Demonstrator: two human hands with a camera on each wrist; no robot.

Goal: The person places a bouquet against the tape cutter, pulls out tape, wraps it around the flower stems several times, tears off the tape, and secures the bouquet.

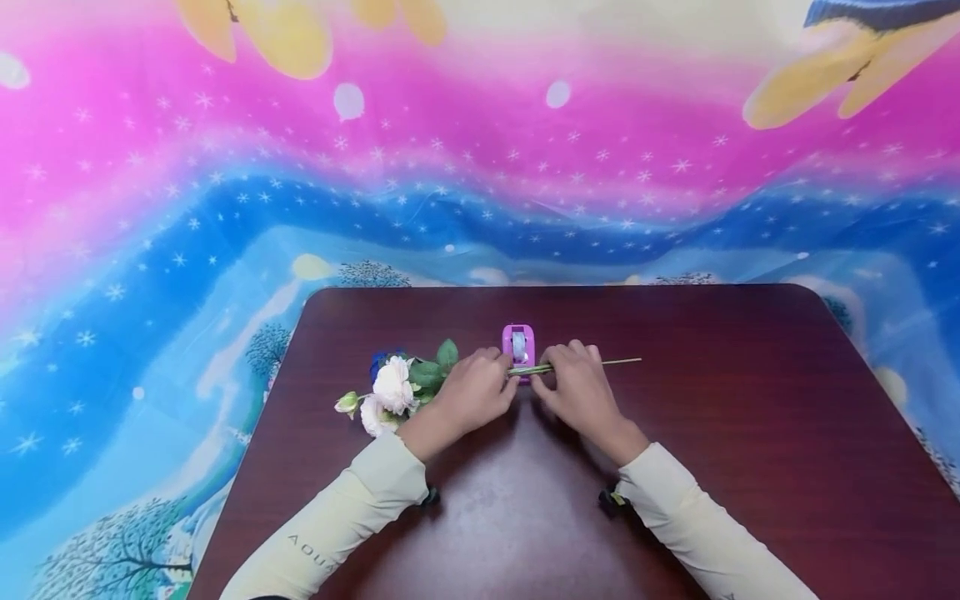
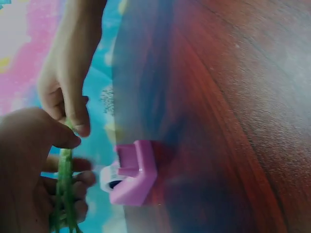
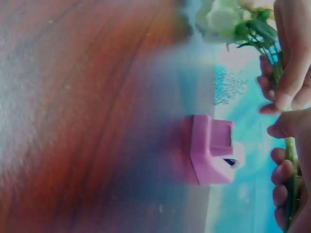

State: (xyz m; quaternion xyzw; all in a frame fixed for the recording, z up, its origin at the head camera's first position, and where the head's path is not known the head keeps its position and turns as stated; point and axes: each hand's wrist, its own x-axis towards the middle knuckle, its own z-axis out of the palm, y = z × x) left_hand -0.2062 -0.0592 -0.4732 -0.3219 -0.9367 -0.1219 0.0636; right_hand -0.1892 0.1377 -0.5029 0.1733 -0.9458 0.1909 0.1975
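A bunch of flowers with pale pink blooms [image 1: 393, 385], a blue bloom [image 1: 377, 363] and green leaves [image 1: 427, 374] points to the left, its long green stems [image 2: 64, 179] running to the right. My left hand [image 1: 474, 387] grips the stems just below the leaves. Close beside it, my right hand [image 1: 581, 389] holds the stems farther along, thumb and fingers curled round them. Thin stem ends [image 1: 624, 361] stick out past the right hand. Behind the stems, a pink tape dispenser [image 3: 211, 150] with a roll of tape stands on the table.
The dark red-brown wooden table [image 1: 750, 467] has rounded far corners. Behind it hangs a colourful cloth backdrop [image 1: 450, 158] in pink and blue with snowflakes and trees. A dark wrist strap piece [image 1: 613, 500] shows below the right sleeve.
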